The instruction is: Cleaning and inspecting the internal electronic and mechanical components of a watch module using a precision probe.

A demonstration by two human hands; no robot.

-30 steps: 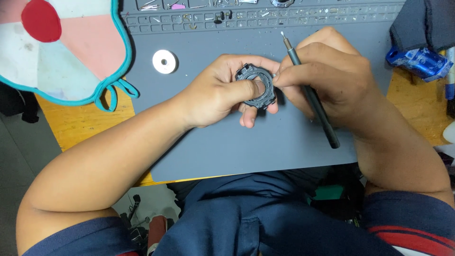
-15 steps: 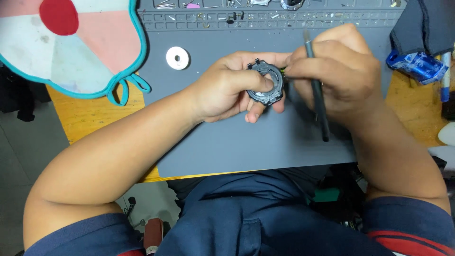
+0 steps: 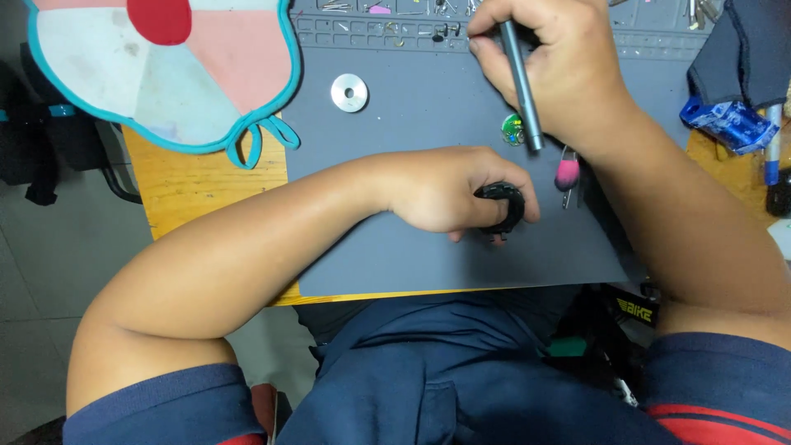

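Black ring part stays pinched in my left hand. My right hand, above it, grips the grey tool; I should hold steady.

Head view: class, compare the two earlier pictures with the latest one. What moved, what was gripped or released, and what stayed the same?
The right hand left the black ring part and reached up to the parts tray at the mat's far edge, still gripping the grey pen-like tool. The left hand lowered the ring towards the grey mat, still holding it. The silver disc and the colourful cloth stayed put.
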